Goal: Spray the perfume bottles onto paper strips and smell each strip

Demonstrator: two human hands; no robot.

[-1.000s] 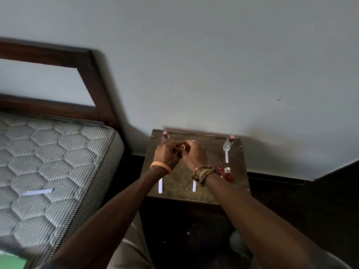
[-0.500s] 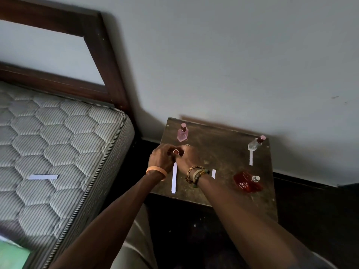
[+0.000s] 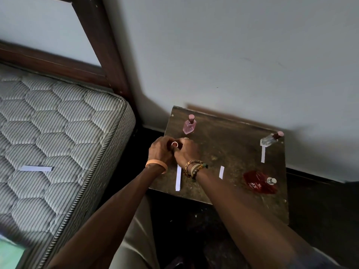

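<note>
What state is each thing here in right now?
Pink bottle: upright, capped.
Clear bottle: capped, at the end of a strip.
Red bottle: uncapped, sprayer bare.
Left hand: fingers curled round white-rimmed item.
Right hand: grips the same item.
Mattress strip: lying flat.

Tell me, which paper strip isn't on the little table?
The lone strip on the mattress. The others lie on the wooden table: the long strip, the short strip and the far strip.

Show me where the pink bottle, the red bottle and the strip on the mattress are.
pink bottle (image 3: 188, 126), head view, glass body
red bottle (image 3: 259, 183), head view, red body
strip on the mattress (image 3: 36, 168), head view, its middle
</note>
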